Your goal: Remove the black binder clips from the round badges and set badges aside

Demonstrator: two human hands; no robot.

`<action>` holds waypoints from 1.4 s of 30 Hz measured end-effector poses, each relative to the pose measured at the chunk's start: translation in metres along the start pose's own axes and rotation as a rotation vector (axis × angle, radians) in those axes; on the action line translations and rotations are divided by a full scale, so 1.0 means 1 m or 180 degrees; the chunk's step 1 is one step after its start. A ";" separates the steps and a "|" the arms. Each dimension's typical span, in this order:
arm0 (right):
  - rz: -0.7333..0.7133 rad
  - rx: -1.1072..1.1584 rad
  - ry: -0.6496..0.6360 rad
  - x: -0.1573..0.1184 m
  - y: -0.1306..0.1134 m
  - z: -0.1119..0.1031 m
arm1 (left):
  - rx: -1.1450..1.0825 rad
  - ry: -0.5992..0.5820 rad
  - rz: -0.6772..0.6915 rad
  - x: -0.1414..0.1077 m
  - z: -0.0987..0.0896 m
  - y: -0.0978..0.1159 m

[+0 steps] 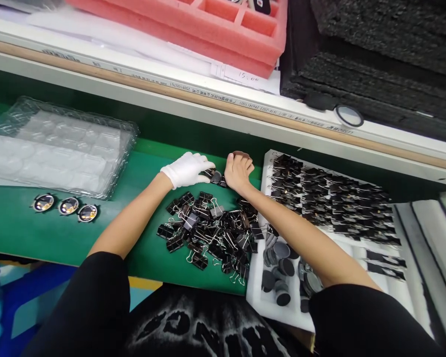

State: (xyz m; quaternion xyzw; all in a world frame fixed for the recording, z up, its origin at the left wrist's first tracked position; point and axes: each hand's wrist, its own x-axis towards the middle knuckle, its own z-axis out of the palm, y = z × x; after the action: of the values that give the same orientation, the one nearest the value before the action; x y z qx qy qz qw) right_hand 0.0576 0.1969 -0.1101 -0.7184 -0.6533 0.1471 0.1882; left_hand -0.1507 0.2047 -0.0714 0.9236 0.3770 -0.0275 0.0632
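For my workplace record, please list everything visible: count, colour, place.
Wire-handled metal binder clips: many, black, central heap.
Flat tabletop: one, green, under heap.
Round metal-rimmed pieces: three, silver-rimmed, left.
Plastic trays: count unclear, clear, far left.
Clips in rows: many, black, right.
Flat round discs: many, dark grey, lower right.
Compartmented foam block: one, pink, top.
Foam slabs: several, black, top right.
Long shelf: one, white, across top.
Left hand: one, white-gloved, centre.
Right hand: one, ungloved, centre.
Sleeves: two, black, bottom.
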 end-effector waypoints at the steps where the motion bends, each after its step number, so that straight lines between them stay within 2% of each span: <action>1: -0.0013 -0.0013 0.0019 0.000 0.000 0.001 | 0.0014 -0.0013 0.0010 0.000 0.000 0.000; 11: -0.0039 -0.0009 0.0045 -0.001 0.000 0.002 | -0.0108 -0.0083 -0.0004 0.003 0.002 0.005; 16: 0.0102 0.0101 -0.0056 0.001 -0.009 -0.008 | -0.0420 0.0074 -0.0088 0.000 0.000 0.004; 18: 0.0123 0.0361 -0.0264 0.007 -0.013 -0.023 | -0.0836 0.0003 -0.0092 -0.005 -0.006 0.003; 20: 0.0097 0.0978 -0.0802 0.011 -0.015 -0.047 | -0.1461 0.0061 -0.0184 -0.010 -0.015 0.003; 23: -0.0077 0.2101 -0.1680 0.002 -0.012 -0.089 | -0.2217 0.0550 -0.0581 -0.017 -0.036 0.010; 25: -0.0343 0.2412 -0.1832 -0.014 -0.008 -0.110 | -0.2425 0.0847 -0.0993 -0.019 -0.049 0.023; 27: -0.0582 0.2429 -0.1731 -0.035 -0.004 -0.120 | -0.2479 0.1025 -0.1309 -0.020 -0.060 0.042; 29: -0.0650 0.2426 -0.1550 -0.055 0.001 -0.124 | -0.2426 0.1136 -0.1426 -0.022 -0.066 0.061; 32: -0.0691 0.2414 -0.1238 -0.083 0.016 -0.128 | -0.2425 0.1111 -0.1154 -0.029 -0.069 0.086; 36: -0.0529 0.2136 -0.0653 -0.123 0.049 -0.147 | -0.2254 0.0630 -0.0339 -0.040 -0.070 0.114; 38: -0.0340 0.2070 -0.0455 -0.146 0.065 -0.158 | -0.2124 0.0440 -0.0217 -0.038 -0.073 0.131; 42: -0.0210 0.2437 -0.0387 -0.185 0.086 -0.170 | -0.2385 0.0043 -0.0079 -0.017 -0.081 0.170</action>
State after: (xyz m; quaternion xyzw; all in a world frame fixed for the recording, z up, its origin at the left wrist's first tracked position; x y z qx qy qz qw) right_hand 0.1918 -0.0067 -0.0056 -0.5648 -0.5838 0.4165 0.4083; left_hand -0.0438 0.0841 0.0267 0.8320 0.3724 0.1177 0.3940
